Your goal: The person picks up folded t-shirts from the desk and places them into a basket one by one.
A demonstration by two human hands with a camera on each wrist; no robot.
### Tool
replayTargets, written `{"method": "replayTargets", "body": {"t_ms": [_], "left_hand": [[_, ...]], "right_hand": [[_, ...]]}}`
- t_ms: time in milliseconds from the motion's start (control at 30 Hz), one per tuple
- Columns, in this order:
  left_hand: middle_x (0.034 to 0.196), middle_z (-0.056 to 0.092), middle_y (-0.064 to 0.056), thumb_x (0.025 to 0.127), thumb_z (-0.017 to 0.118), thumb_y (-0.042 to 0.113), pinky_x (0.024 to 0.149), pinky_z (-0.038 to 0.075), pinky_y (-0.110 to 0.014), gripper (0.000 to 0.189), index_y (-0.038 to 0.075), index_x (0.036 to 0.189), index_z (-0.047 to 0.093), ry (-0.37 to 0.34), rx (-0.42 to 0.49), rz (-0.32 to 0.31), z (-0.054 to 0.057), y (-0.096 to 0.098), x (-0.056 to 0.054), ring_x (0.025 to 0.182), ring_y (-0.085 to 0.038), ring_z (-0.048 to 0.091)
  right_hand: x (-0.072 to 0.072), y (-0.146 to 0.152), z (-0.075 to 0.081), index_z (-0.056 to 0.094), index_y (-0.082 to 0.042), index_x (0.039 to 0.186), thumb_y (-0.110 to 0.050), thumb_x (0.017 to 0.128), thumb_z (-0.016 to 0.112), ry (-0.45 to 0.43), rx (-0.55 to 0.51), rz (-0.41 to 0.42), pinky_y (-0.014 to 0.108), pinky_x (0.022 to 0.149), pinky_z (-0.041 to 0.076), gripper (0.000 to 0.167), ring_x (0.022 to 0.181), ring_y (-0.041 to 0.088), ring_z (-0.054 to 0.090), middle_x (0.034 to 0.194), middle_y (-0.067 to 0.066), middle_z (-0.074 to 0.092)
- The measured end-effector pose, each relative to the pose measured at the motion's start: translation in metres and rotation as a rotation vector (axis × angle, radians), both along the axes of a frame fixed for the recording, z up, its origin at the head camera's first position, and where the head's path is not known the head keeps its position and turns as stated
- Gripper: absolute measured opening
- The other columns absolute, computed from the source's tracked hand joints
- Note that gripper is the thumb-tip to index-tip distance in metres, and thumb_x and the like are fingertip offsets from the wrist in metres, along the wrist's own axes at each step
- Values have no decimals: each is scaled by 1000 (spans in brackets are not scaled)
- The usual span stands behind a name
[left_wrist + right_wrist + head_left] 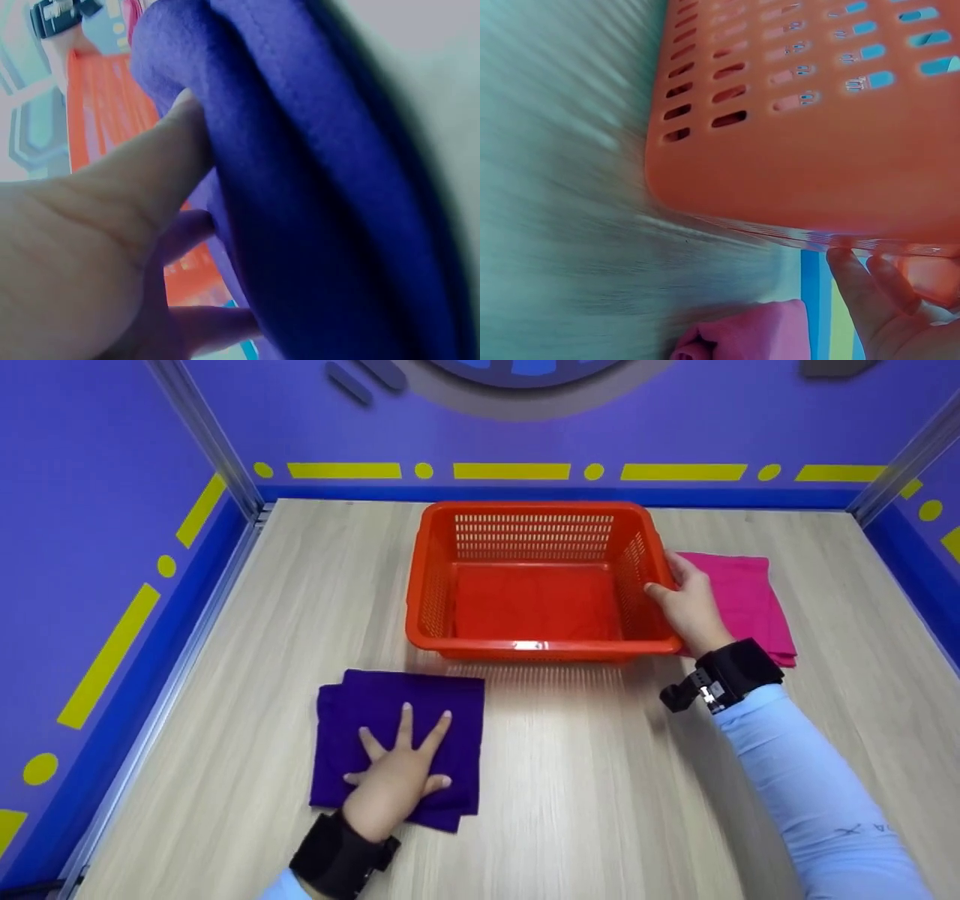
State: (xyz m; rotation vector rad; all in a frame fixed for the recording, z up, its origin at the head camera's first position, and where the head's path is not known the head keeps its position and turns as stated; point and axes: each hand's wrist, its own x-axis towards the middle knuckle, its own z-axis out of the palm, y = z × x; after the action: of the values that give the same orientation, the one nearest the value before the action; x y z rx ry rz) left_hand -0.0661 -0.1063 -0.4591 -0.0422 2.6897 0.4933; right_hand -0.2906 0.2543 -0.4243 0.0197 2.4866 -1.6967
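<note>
My left hand [394, 784] lies with fingers spread flat on a folded dark purple cloth [450, 757] at the front left of the table. In the left wrist view the thumb and fingers press against the thick folds of that purple cloth [300, 172]. At the back middle stands an orange-red plastic basket [540, 646] with slotted walls and nothing in it. My right hand [694, 607] grips the basket's right rim, thumb over the inside. Partly hidden behind that hand is a folded pink cloth [750, 600], which also shows beyond the basket in the right wrist view.
The pale wood-grain table [570, 780] is bounded by blue-purple panels with yellow marks at the back [510, 435] and both sides. A metal rail [169, 690] runs along the left edge.
</note>
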Motion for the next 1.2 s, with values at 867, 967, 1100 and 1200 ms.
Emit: {"method": "replayTargets", "body": {"t_ms": [867, 967, 1100, 1200], "left_hand": [[153, 47, -18, 78, 64, 71, 52, 59, -51, 86, 44, 156, 37, 245, -418, -202, -6, 117, -12, 112, -63, 57], [155, 46, -15, 79, 61, 73, 53, 60, -48, 86, 46, 156, 35, 236, -458, -212, -5, 129, -14, 114, -60, 57], [156, 44, -13, 80, 57, 74, 55, 61, -48, 85, 49, 157, 31, 215, -481, -215, -6, 145, -18, 116, -58, 57], [158, 41, -12, 80, 56, 75, 58, 61, -48, 85, 50, 157, 29, 196, -471, -202, -6, 155, -21, 120, -57, 55]], "right_hand": [[-4, 2, -5, 14, -10, 164, -2, 103, 50, -10, -7, -6, 44, 110, 44, 71, 139, 27, 43, 163, 14, 31], [-3, 1, -4, 14, -10, 164, -2, 103, 50, -12, -16, -3, 44, 110, 44, 71, 139, 27, 43, 163, 14, 31], [-1, 1, -3, 14, -10, 164, -2, 103, 50, -13, -21, -4, 44, 110, 43, 71, 140, 27, 42, 164, 14, 30], [0, 0, -2, 13, -11, 164, -3, 103, 50, -12, -17, -4, 45, 110, 43, 71, 140, 27, 43, 164, 14, 30]]}}
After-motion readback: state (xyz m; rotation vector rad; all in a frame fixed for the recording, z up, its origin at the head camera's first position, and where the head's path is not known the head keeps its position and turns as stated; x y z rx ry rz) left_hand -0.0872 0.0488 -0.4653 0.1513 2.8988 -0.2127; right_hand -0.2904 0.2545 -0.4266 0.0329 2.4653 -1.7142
